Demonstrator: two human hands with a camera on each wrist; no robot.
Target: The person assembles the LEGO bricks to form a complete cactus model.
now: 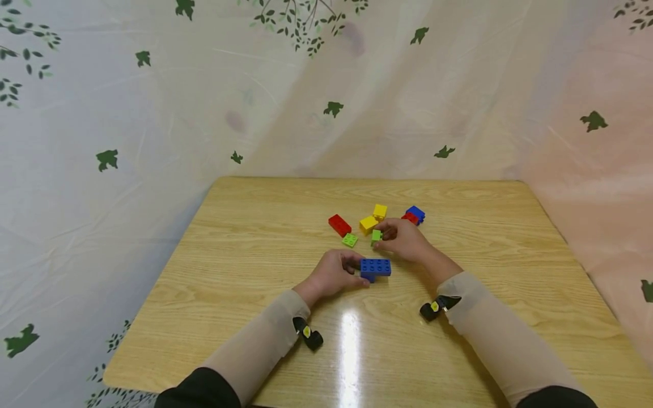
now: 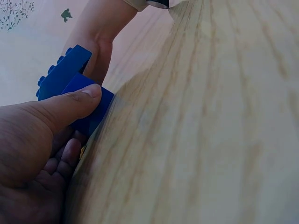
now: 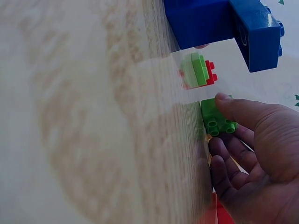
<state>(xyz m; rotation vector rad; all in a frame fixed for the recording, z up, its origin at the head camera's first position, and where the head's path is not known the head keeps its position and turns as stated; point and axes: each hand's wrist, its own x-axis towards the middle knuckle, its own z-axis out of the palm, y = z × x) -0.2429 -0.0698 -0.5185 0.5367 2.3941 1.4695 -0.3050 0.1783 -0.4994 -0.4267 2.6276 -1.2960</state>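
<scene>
My left hand (image 1: 330, 273) pinches two joined blue bricks (image 1: 375, 265) near the middle of the table. In the left wrist view, the thumb presses the lower blue brick (image 2: 88, 114), while the upper one (image 2: 65, 70) juts out past it with its studs up. Farther back and to the right, my right hand (image 1: 406, 240) holds a small green brick (image 1: 376, 235) between thumb and fingers. The right wrist view has this green brick (image 3: 212, 111) tipped on its side at the tabletop, its studs turned toward the fingers.
A red brick (image 1: 339, 225) and a flat light green brick (image 1: 350, 240) lie left of the right hand. Behind that hand are two yellow bricks (image 1: 368, 225) and a blue brick (image 1: 416, 213) with a red one (image 1: 410, 217). A leaf-patterned sheet (image 1: 285, 130) hangs behind the table (image 1: 245, 226).
</scene>
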